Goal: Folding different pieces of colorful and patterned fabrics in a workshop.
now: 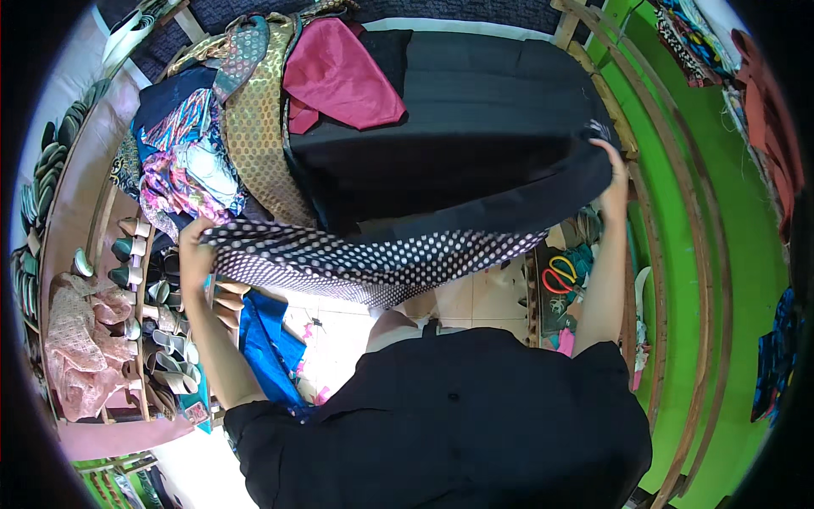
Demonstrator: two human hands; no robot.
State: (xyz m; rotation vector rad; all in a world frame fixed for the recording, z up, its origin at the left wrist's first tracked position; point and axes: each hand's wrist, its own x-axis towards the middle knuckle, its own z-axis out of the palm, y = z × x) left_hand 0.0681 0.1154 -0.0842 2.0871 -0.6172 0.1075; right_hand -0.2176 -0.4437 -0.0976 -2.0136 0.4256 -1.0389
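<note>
A black cloth with white polka dots (381, 267) is stretched between my two hands in front of my body. My left hand (197, 253) is closed on its left end, fingers bunching the dotted fabric. At the other end, higher and farther out, my right hand (614, 178) grips a plain dark part of the cloth; whether this is its reverse side or a second layer I cannot tell. The cloth sags in the middle. Behind it, black fabric (492, 93) covers the table, with a crimson cloth (343, 75) lying on top.
Gold patterned fabric (257, 127) and a colourful pile of cloth (191, 170) lie at the table's left. Racks of shoe-shaped pieces (170, 369) stand farther left. Red-and-yellow-handled scissors (560, 275) rest on a low shelf at right. Blue fabric (267, 348) lies low at left.
</note>
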